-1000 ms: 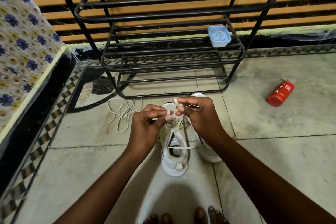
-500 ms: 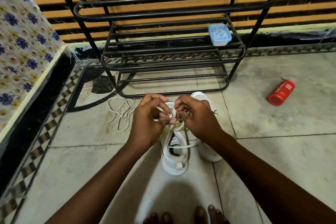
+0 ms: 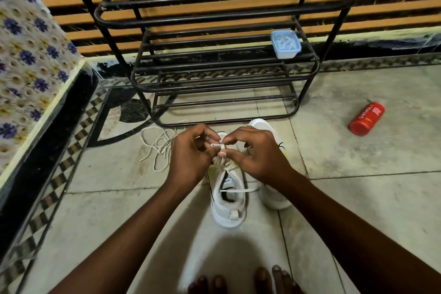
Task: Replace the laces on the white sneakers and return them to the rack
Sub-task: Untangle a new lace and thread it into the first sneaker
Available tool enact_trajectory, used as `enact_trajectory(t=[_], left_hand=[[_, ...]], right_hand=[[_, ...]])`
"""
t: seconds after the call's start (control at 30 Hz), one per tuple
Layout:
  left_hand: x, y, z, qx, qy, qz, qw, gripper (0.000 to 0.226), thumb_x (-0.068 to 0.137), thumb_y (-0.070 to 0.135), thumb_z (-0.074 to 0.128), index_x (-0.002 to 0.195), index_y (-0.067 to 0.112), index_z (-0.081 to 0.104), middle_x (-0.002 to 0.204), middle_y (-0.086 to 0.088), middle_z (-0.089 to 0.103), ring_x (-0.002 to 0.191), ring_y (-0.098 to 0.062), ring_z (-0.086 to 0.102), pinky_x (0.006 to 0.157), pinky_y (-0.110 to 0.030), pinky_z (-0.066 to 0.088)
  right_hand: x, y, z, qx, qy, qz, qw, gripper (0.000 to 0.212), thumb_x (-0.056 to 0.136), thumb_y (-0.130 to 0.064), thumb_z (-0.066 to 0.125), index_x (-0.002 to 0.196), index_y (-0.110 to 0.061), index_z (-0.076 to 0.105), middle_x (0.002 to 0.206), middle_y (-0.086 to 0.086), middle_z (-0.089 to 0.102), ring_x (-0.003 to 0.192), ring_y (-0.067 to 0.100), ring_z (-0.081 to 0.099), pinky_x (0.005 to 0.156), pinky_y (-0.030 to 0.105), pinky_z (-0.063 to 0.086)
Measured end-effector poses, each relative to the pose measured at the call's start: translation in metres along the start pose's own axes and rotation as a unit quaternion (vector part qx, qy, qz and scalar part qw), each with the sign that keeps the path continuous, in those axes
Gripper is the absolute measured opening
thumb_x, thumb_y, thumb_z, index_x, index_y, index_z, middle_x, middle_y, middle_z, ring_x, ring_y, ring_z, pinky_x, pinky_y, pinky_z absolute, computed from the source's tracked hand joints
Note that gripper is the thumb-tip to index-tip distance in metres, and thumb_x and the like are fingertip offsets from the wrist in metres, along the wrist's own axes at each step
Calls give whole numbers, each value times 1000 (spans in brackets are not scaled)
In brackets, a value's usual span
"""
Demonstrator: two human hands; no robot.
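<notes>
Two white sneakers stand on the floor in front of the black metal rack (image 3: 224,83). The nearer sneaker (image 3: 229,205) points away from me, with a white lace (image 3: 216,145) threaded through its upper eyelets. My left hand (image 3: 191,157) and my right hand (image 3: 257,153) meet above its toe end, and each pinches part of that lace between thumb and fingers. The second sneaker (image 3: 274,196) stands just to the right, mostly hidden behind my right wrist. A loose white lace (image 3: 157,148) lies tangled on the floor to the left of my left hand.
A small blue tub (image 3: 285,43) sits on the rack's middle shelf at the right. A red bottle (image 3: 367,118) lies on its side on the tiles at the right. A floral-covered ledge (image 3: 26,59) borders the left. My toes (image 3: 241,281) show at the bottom edge.
Both hands stayed together over the sneaker's front. The lace loop seen a second ago has been drawn into a short taut stretch pinched between the fingertips.
</notes>
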State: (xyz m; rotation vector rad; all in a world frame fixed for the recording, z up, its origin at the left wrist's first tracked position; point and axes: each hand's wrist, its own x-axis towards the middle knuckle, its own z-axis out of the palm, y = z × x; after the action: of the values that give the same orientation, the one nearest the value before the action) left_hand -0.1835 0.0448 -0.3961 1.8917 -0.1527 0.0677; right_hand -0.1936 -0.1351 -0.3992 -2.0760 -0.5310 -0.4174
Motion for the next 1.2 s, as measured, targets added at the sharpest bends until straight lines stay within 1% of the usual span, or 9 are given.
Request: enact_trajectory(t=[0.1, 0.33, 0.47, 0.67, 0.8, 0.87, 1.0, 1.1, 1.2], left_hand=[[-1, 2, -2, -23, 5, -18, 1000, 34, 69, -5, 89, 77, 21, 69, 75, -1, 71, 70, -19, 70, 72, -50, 63], [-6, -1, -10, -26, 0, -14, 1000, 26, 72, -1, 89, 79, 16, 72, 79, -2, 74, 73, -22, 73, 75, -44, 64], [-7, 3, -5, -48, -1, -25, 999, 23, 73, -2, 88, 81, 13, 71, 79, -3, 74, 74, -25, 74, 72, -35, 63], [-7, 1, -3, -44, -2, -15, 999, 23, 72, -1, 89, 82, 13, 74, 82, -2, 75, 78, -29, 74, 75, -38, 63], [-3, -13, -16, 134, 20, 111, 985, 17, 81, -1, 82, 86, 15, 77, 81, 7, 68, 74, -9, 65, 70, -19, 49], [0, -23, -27, 240, 18, 169, 956, 16, 85, 0, 78, 88, 15, 76, 81, 6, 62, 70, -5, 58, 66, -21, 45], [4, -30, -45, 326, -7, 132, 936, 13, 88, 9, 78, 81, 17, 70, 73, 7, 61, 65, -15, 61, 63, -27, 42], [5, -27, -47, 198, 23, -17, 980, 12, 89, 17, 79, 82, 12, 71, 64, 2, 72, 60, -11, 70, 61, -24, 53], [4, -7, -35, -121, 55, -166, 977, 12, 89, 2, 76, 89, -5, 65, 76, -18, 76, 65, -25, 74, 61, -28, 59]], right_hand=[[0, 1, 1, -44, 22, -2, 999, 6, 86, -5, 72, 84, -7, 68, 81, -2, 68, 80, 16, 61, 73, 33, 49], [-2, -3, -2, 10, -1, 49, 999, 9, 88, -9, 75, 95, -8, 69, 85, -7, 69, 80, 6, 64, 69, 7, 40], [-1, -3, 3, -14, 12, 22, 1000, 22, 84, -25, 79, 101, -12, 76, 81, -3, 70, 70, 10, 63, 67, 14, 45], [3, -1, 1, -64, 17, 15, 998, 9, 85, -1, 68, 82, -9, 68, 78, -4, 63, 70, 1, 47, 69, 17, 38], [-5, 4, -8, -61, 23, 63, 996, 13, 88, 2, 54, 83, -10, 56, 78, -5, 57, 70, 8, 48, 66, 23, 37], [-10, 7, -13, -51, 11, 111, 992, 13, 93, 0, 52, 86, -10, 56, 72, -7, 60, 67, 9, 56, 65, 25, 43], [-11, 10, -25, -33, -4, 160, 987, 14, 91, -3, 64, 84, -15, 68, 60, -14, 66, 64, 5, 70, 74, 34, 58], [-10, 3, -34, 4, -32, 151, 988, 16, 88, 0, 68, 90, -12, 78, 65, -8, 72, 59, 10, 71, 71, 34, 61], [-6, -7, -33, 25, -79, 127, 988, 13, 82, -2, 78, 90, -12, 81, 69, -2, 74, 59, 13, 71, 65, 32, 60]])
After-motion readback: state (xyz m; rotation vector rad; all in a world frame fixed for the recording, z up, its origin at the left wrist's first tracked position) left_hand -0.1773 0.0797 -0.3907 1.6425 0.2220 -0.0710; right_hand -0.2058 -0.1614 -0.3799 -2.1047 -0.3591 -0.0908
